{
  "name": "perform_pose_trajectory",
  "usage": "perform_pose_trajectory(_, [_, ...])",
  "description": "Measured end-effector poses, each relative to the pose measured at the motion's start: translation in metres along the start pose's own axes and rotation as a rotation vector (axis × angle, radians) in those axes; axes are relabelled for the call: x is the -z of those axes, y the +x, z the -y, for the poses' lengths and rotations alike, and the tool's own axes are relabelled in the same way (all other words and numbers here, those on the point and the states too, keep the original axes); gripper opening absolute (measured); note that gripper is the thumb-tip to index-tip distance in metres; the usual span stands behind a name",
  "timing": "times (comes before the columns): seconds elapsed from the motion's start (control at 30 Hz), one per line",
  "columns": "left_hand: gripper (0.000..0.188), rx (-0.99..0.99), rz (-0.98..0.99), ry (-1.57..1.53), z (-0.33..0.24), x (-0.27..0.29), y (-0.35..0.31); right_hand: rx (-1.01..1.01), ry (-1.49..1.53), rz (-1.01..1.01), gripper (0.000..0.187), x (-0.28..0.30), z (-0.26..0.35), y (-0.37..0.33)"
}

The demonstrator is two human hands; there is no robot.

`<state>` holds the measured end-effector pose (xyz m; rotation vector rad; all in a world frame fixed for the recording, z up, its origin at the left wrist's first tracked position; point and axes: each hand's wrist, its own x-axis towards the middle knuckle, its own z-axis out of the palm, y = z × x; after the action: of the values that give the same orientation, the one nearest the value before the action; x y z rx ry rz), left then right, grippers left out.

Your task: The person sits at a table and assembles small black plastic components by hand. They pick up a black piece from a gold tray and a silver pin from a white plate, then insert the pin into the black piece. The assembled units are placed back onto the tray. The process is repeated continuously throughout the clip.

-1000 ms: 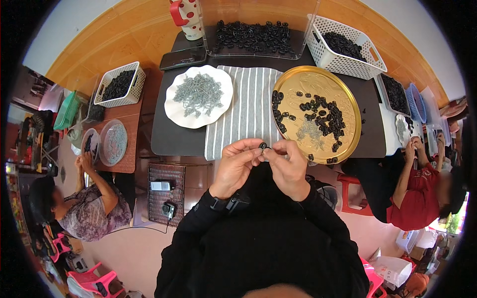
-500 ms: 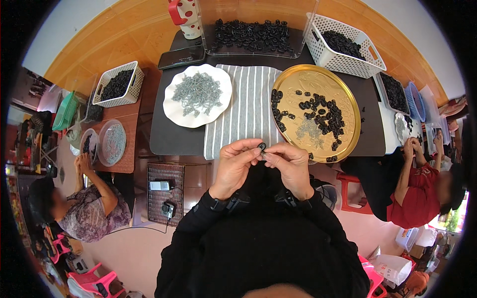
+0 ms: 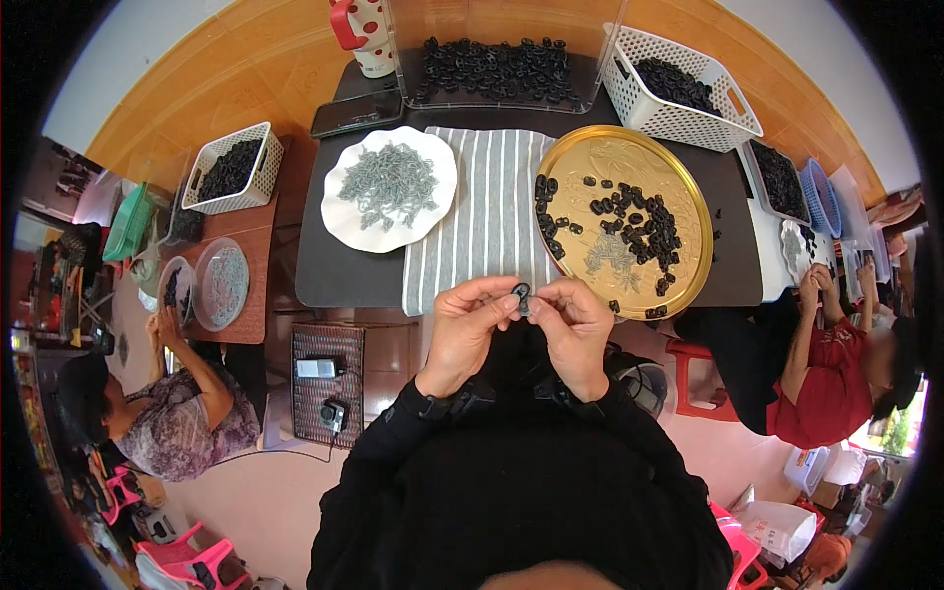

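Note:
Above the near edge of the striped cloth point(image 3: 482, 216), my left hand point(image 3: 467, 320) pinches a small black oval plastic piece point(image 3: 521, 290) between thumb and fingers. My right hand point(image 3: 573, 329) meets it there, thumb and forefinger pressed together at the piece's lower right side. A greyish bit shows between the fingertips, too small to name. To the left, a white scalloped plate point(image 3: 339, 221) bears a heap of small grey metal parts point(image 3: 388, 184). On the right, a round golden tray point(image 3: 693, 197) carries black pieces point(image 3: 654, 231) and small silvery parts point(image 3: 610, 256).
At the back stand a clear bin point(image 3: 497, 106) of black pieces, a white perforated basket point(image 3: 737, 133), a dotted cup point(image 3: 372, 49) and a dark phone-like slab point(image 3: 356, 114). Two people work at either side, one in patterned clothing point(image 3: 197, 423), one in a red shirt point(image 3: 811, 388).
The black piece has turned slightly in my fingertips and shows more of its face. My hands stay in nearly the same place.

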<state>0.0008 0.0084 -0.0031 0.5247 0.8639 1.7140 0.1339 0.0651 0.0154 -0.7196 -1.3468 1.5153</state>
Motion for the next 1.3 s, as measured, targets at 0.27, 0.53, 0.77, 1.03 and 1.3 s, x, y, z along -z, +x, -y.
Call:
perform_pose_trajectory(0.27, [0.022, -0.163, -0.064, 0.135, 0.003, -0.007, -0.003, 0.107, -0.141, -0.039, 0.01, 0.001, -0.01, -0.002])
perform_pose_trajectory(0.53, [0.023, -0.152, -0.049, 0.13, 0.008, -0.009, -0.006, 0.03, -0.016, -0.064, 0.009, -0.002, -0.006, 0.002])
perform_pose_trajectory(0.77, [0.029, -0.224, -0.023, 0.236, 0.011, -0.008, -0.007, 0.029, 0.047, -0.066, 0.009, -0.002, -0.01, 0.002])
perform_pose_trajectory(1.03, [0.036, -0.304, -0.014, 0.353, 0.014, -0.01, -0.008, -0.024, 0.104, -0.107, 0.009, -0.003, -0.009, 0.003])
perform_pose_trajectory(1.3, [0.035, -0.397, -0.004, 0.419, 0.019, -0.012, -0.006, -0.071, 0.197, -0.114, 0.007, -0.003, -0.009, 0.002])
